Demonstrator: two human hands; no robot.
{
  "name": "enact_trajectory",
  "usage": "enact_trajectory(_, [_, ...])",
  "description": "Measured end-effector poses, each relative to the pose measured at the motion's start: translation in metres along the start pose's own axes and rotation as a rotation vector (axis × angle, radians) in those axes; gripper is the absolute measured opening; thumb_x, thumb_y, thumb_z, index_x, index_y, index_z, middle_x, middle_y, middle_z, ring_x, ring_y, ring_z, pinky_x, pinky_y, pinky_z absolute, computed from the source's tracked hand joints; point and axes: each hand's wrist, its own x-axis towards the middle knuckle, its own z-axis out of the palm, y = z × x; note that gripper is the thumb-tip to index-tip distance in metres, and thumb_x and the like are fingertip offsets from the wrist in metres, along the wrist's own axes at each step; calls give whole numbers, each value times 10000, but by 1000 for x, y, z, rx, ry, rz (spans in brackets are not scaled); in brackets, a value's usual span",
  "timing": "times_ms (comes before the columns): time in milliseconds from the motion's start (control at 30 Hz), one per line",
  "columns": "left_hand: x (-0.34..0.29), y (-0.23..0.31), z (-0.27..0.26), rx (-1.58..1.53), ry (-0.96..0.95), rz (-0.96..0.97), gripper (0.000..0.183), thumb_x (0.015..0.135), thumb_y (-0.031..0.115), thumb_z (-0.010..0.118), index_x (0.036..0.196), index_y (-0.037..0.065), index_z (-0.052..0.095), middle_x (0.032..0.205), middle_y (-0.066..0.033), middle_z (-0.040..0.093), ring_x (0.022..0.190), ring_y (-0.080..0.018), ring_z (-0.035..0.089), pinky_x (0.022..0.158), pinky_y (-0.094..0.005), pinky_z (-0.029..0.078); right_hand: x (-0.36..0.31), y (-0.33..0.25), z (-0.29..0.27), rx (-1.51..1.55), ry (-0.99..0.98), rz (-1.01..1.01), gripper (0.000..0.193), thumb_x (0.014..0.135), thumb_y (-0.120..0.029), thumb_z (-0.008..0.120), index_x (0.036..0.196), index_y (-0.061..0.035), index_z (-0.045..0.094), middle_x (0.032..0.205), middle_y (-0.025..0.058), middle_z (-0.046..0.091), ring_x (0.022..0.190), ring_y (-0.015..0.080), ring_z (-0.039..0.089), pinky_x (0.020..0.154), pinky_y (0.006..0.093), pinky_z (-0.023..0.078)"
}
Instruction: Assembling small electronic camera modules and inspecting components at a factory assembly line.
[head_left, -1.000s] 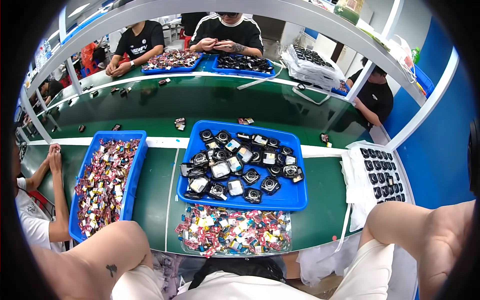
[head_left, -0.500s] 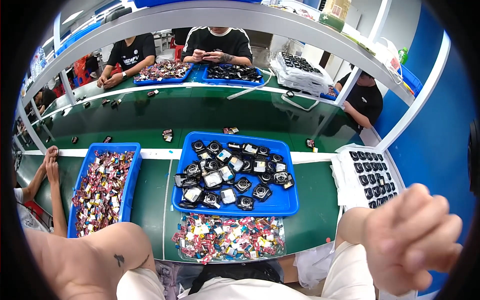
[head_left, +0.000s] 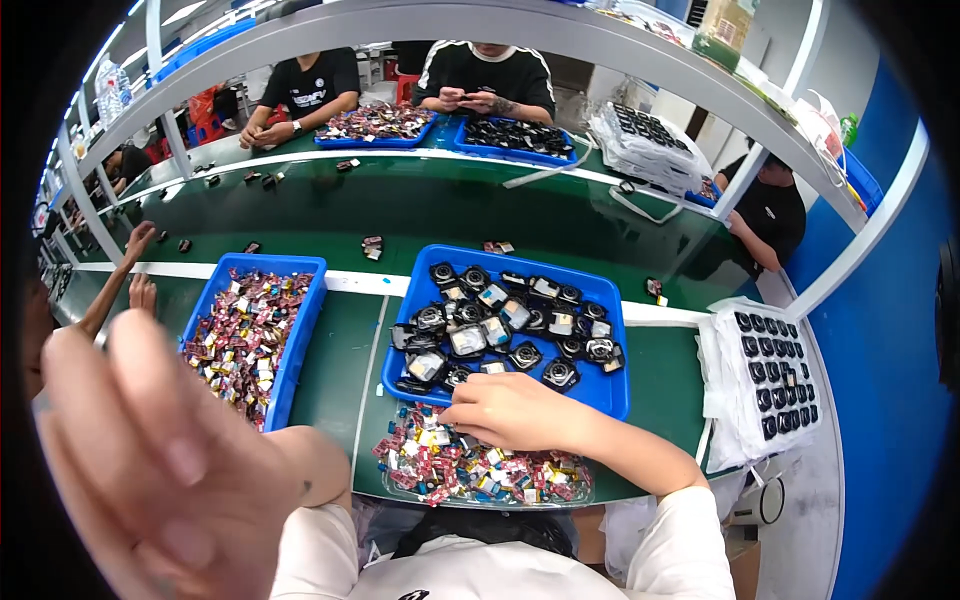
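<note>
My left hand [head_left: 170,455] is raised at the lower left, large and blurred by motion, its fingers bent; whether it holds anything does not show. Across the near rim of a blue tray [head_left: 622,402] reaches my right hand [head_left: 515,410]. Its fingers are bent together, with the tips down at small red, white and blue parts [head_left: 440,462] heaped in a clear tray [head_left: 588,490]; anything between them is hidden. In the blue tray lie several black casings [head_left: 526,355] with round centres, some showing pale rectangular faces.
At left stands another blue tray [head_left: 298,370] full of small red parts. A white tray [head_left: 722,400] with rows of black pieces is at right. Beyond runs a green belt [head_left: 300,215] with scattered parts, under a white shelf frame [head_left: 480,22]. Other people sit opposite and at left.
My right hand has moved from the lower right to the clear tray. My left hand has come up into view at the lower left. The whole view has shifted slightly.
</note>
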Motion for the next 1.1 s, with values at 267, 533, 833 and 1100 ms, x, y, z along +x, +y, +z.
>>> enact_trajectory(267, [-33, -65, 69, -76, -276, -189, 240, 667, -56, 696, 898, 7, 708, 779, -120, 658, 655, -182, 619, 578, -272, 457, 1, -6, 7, 250, 127, 100, 102, 775, -69, 575, 855, -49, 634, 842, 128, 572, 823, 268, 580, 691, 386, 444])
enact_trajectory(533, [-45, -106, 64, 101, -563, -287, 132, 764, 85, 696, 887, 39, 680, 816, -62, 648, 755, -214, 590, 663, -306, 467, -12, 6, -39, 649, 320, 72, 377, 686, -3, 738, 1032, 29, 593, 919, 68, 628, 906, 156, 588, 791, 303, 464])
enact_trajectory(833, [-55, -125, 74, 148, -729, -458, 148, 784, 172, 699, 830, 39, 653, 761, -60, 627, 755, -213, 579, 688, -342, 459, -43, 28, -73, 708, 960, 113, 200, 789, -110, 725, 786, -2, 557, 747, 69, 555, 667, 112, 525, 599, 211, 435])
enact_trajectory(1100, [-62, -126, 81, 171, -657, -605, 195, 767, 200, 730, 785, 36, 625, 712, -53, 632, 692, -198, 610, 639, -308, 466, -41, 23, -71, 590, 993, 186, 189, 794, -75, 716, 845, 7, 554, 790, 70, 555, 700, 102, 515, 637, 200, 420])
